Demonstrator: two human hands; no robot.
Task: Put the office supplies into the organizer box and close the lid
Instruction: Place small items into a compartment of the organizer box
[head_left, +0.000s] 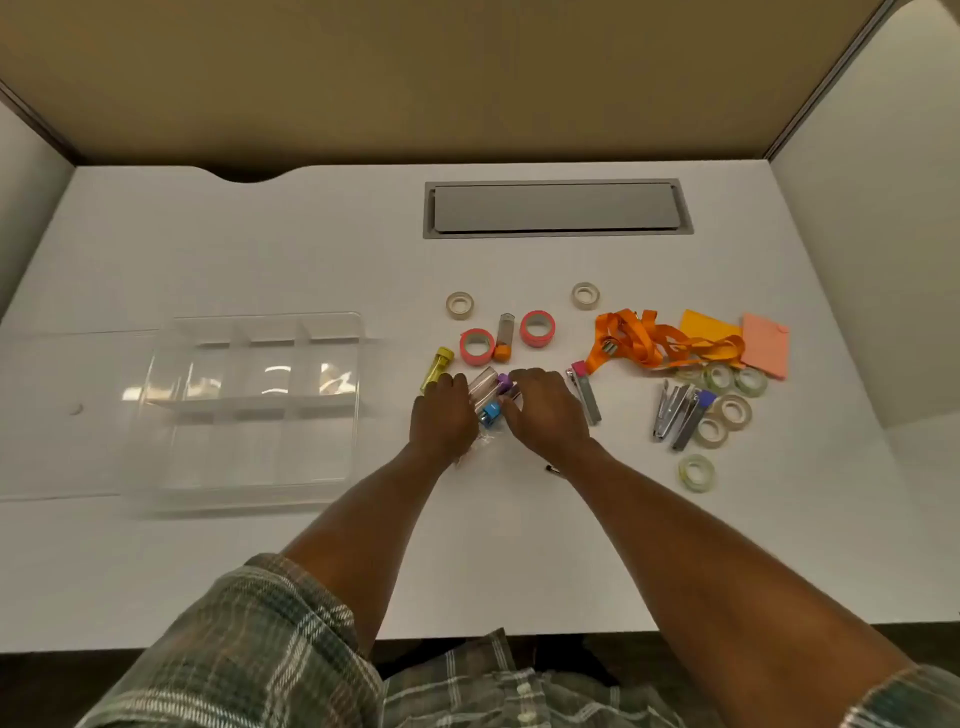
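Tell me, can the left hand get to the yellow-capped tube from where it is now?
Probably yes. The yellow-capped tube lies just beyond the left hand, with bare table around it and nothing across it; the hand would first have to leave the small tubes.

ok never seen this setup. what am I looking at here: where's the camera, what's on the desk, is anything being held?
One picture, from a camera worn on a person's head, looking down at a white desk. No robot: two bare hands. The left hand and right hand close together around a cluster of small clear tubes with coloured caps. To the left stands the clear organizer box, open and apparently empty. To the right lie pink tape rolls, clear tape rolls, an orange lanyard, sticky notes and staple removers.
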